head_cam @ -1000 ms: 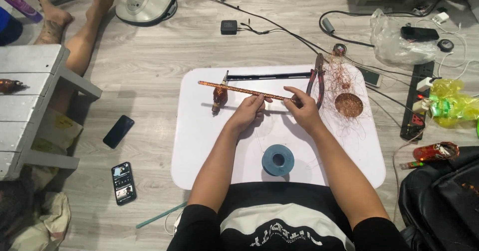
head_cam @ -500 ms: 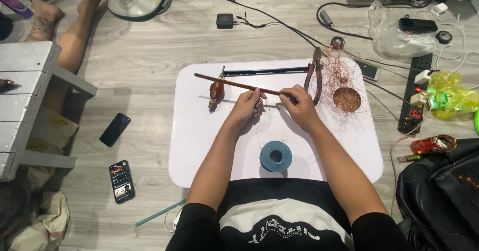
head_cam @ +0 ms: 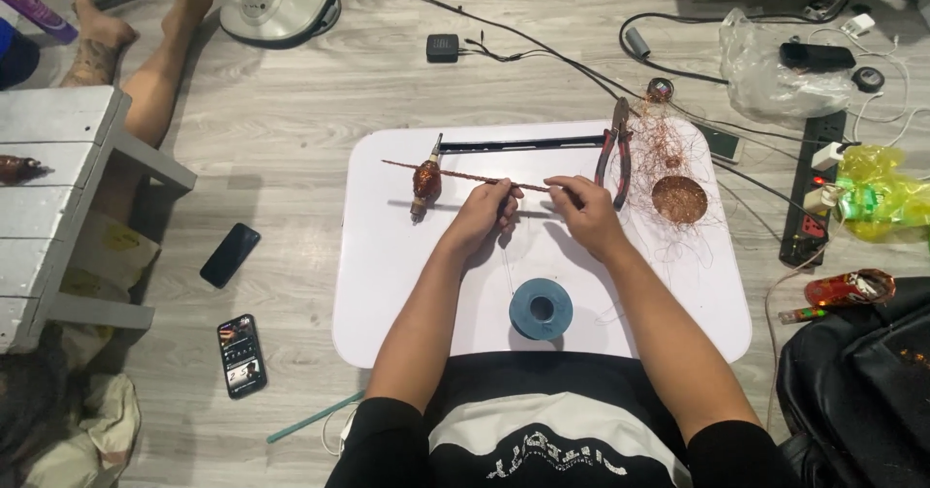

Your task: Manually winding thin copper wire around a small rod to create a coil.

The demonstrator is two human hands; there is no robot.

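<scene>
Both my hands pinch the copper rod [head_cam: 465,177] over the white bench [head_cam: 387,255]: left hand [head_cam: 481,219] mid-rod, right hand [head_cam: 586,212] at its end, fingers clenched.

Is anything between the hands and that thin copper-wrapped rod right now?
Nothing visible. The left hand and right hand both already pinch the rod above the white board. The pliers lie just beyond the right hand, and the blue spool sits nearer the body.

White board [head_cam: 387,284] on floor carries blue spool [head_cam: 541,309], pliers [head_cam: 617,149]
</scene>
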